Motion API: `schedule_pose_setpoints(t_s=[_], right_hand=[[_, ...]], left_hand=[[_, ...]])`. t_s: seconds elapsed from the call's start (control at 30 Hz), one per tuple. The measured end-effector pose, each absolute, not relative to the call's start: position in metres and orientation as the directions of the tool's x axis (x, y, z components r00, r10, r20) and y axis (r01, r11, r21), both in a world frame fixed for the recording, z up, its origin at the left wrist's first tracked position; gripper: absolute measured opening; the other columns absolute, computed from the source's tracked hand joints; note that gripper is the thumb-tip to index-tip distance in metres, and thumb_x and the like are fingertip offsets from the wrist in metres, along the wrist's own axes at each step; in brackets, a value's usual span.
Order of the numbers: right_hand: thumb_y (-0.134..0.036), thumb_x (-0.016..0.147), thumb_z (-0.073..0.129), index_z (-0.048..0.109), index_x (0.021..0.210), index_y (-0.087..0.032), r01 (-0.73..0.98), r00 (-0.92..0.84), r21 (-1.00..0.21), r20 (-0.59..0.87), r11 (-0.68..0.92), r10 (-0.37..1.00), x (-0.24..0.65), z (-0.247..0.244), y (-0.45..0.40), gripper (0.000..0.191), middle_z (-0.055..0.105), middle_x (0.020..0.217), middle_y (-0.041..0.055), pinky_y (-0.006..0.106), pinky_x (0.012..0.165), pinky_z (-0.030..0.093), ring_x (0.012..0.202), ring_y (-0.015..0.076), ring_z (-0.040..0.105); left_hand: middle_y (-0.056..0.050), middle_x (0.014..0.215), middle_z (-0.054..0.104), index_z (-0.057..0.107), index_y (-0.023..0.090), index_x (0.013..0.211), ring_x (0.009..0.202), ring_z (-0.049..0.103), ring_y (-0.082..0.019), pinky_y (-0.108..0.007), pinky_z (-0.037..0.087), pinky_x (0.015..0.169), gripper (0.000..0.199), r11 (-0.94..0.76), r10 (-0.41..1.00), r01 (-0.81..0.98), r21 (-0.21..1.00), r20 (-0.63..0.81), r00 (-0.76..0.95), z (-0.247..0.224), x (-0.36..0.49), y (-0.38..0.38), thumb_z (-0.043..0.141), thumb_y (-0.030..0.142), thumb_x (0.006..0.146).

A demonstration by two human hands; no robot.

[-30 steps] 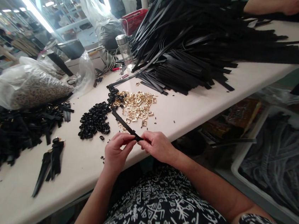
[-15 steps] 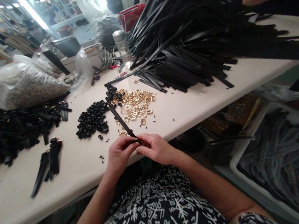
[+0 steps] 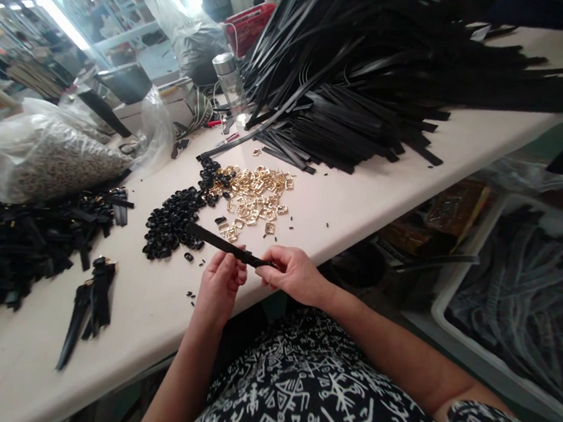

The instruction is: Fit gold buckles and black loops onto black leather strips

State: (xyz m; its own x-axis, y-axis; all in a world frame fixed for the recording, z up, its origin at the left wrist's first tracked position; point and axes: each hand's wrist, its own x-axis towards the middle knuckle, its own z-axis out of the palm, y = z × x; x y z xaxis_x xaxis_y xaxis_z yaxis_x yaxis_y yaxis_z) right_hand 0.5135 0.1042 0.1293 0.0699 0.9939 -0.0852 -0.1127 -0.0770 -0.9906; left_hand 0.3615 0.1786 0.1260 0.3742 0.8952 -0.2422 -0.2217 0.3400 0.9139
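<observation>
A black strap (image 3: pixel 215 241) runs between my two hands, just above the table's near edge. My left hand (image 3: pixel 222 283) pinches it around the middle, its free end pointing left toward a pile of small black loops (image 3: pixel 172 223). The other end sits in the closed fingers of my right hand (image 3: pixel 295 274); a dark band crosses the strap between the hands. Whether a buckle is at the right end is hidden by my fingers. Beyond the strap lie many gold buckle frames (image 3: pixel 257 198), several with black loops mixed in.
Long black straps (image 3: pixel 356 78) cover the table's (image 3: pixel 364 186) far side, near a glass bottle (image 3: pixel 231 88). Finished-looking strap pieces (image 3: pixel 94 299) and a larger heap (image 3: pixel 16 250) lie left, below a filled plastic bag (image 3: pixel 40 159). A white bin (image 3: pixel 445 302) holding straps stands right, below table height.
The strap has swung flatter, its free end moving left and down. My hands have drawn apart: the left shifted slightly left along the strap, while the right still grips the end.
</observation>
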Motion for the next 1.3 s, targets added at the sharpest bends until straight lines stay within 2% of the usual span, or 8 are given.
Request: schedule_pose_setpoints(t_s=[0.27, 0.6, 0.77, 0.83, 0.93, 1.03, 1.17, 1.3], right_hand=[[-0.027, 0.080, 0.061, 0.057, 0.067, -0.018, 0.129, 0.154, -0.991, 0.004, -0.016, 0.988, 0.512, 0.124, 0.107, 0.016, 0.053, 0.057, -0.0036, 0.021, 0.048, 0.033, 0.053, 0.0098, 0.044], [-0.051, 0.084, 0.062, 0.064, 0.078, -0.019, 0.156, -0.002, -0.981, -0.115, -0.113, 0.993, 0.520, 0.126, 0.104, 0.034, 0.063, 0.062, 0.0006, 0.023, 0.049, 0.046, 0.051, 0.0132, 0.057], [-0.056, 0.083, 0.061, 0.066, 0.078, -0.019, 0.202, -0.098, -0.975, -0.108, -0.087, 0.989, 0.509, 0.126, 0.112, 0.038, 0.067, 0.064, 0.0024, 0.025, 0.052, 0.053, 0.055, 0.0170, 0.063], [-0.057, 0.083, 0.061, 0.069, 0.088, -0.020, 0.243, -0.060, -0.968, -0.076, -0.059, 0.995, 0.507, 0.124, 0.118, 0.038, 0.073, 0.076, 0.0048, 0.028, 0.061, 0.058, 0.065, 0.0206, 0.069], [-0.059, 0.083, 0.060, 0.070, 0.103, -0.020, 0.303, 0.069, -0.952, -0.027, -0.046, 0.997, 0.513, 0.118, 0.126, 0.045, 0.076, 0.093, 0.0084, 0.032, 0.069, 0.060, 0.075, 0.0244, 0.073], [-0.062, 0.083, 0.059, 0.070, 0.102, -0.020, 0.328, 0.122, -0.943, -0.009, -0.048, 0.992, 0.525, 0.108, 0.129, 0.047, 0.076, 0.093, 0.0090, 0.033, 0.070, 0.061, 0.075, 0.0254, 0.074], [-0.063, 0.082, 0.060, 0.071, 0.100, -0.021, 0.369, 0.148, -0.927, -0.004, -0.059, 0.989, 0.538, 0.097, 0.128, 0.047, 0.077, 0.092, 0.0078, 0.033, 0.070, 0.061, 0.075, 0.0257, 0.075], [-0.062, 0.081, 0.060, 0.072, 0.098, -0.023, 0.426, 0.152, -0.903, 0.017, -0.050, 0.988, 0.542, 0.092, 0.129, 0.045, 0.077, 0.096, 0.0066, 0.034, 0.074, 0.061, 0.079, 0.0259, 0.075]], left_hand=[[0.003, 0.051, 0.053, 0.077, 0.015, 0.084, 0.046, 0.043, -0.005, -0.017, 0.032, 0.045, 0.034, 0.336, 0.898, -0.165, 0.927, -0.263, 0.352, 0.123, 0.365, 0.172, 0.085, 0.041, 0.063], [0.000, 0.058, 0.059, 0.078, 0.011, 0.096, 0.051, 0.046, -0.009, -0.024, 0.039, 0.052, 0.048, 0.332, 0.872, -0.068, 0.941, -0.278, 0.404, 0.125, 0.367, 0.157, 0.077, 0.050, 0.068], [-0.002, 0.062, 0.064, 0.078, 0.011, 0.087, 0.050, 0.049, -0.009, -0.023, 0.040, 0.050, 0.037, 0.266, 0.893, -0.039, 0.963, -0.231, 0.387, 0.128, 0.351, 0.159, 0.079, 0.043, 0.068], [0.000, 0.055, 0.061, 0.076, 0.010, 0.082, 0.047, 0.049, -0.008, -0.021, 0.039, 0.047, 0.034, 0.254, 0.928, -0.092, 0.963, -0.215, 0.305, 0.127, 0.340, 0.168, 0.079, 0.042, 0.070], [0.001, 0.053, 0.058, 0.071, 0.009, 0.080, 0.045, 0.049, -0.006, -0.017, 0.037, 0.044, 0.031, 0.207, 0.976, -0.355, 0.911, -0.215, 0.018, 0.126, 0.312, 0.193, 0.082, 0.037, 0.071], [0.000, 0.063, 0.063, 0.065, 0.010, 0.078, 0.049, 0.055, -0.005, -0.013, 0.042, 0.046, 0.022, 0.086, 0.914, -0.595, 0.799, -0.301, -0.271, 0.129, 0.270, 0.228, 0.082, 0.024, 0.073], [-0.002, 0.070, 0.066, 0.061, 0.011, 0.080, 0.057, 0.062, -0.004, -0.010, 0.050, 0.055, 0.015, 0.055, 0.864, -0.606, 0.794, -0.342, -0.370, 0.132, 0.217, 0.264, 0.058, 0.017, 0.094], [-0.008, 0.079, 0.069, 0.061, 0.010, 0.083, 0.070, 0.068, -0.007, -0.013, 0.055, 0.064, 0.024, 0.122, 0.874, -0.507, 0.853, -0.335, -0.353, 0.125, 0.194, 0.272, 0.044, 0.015, 0.099]])
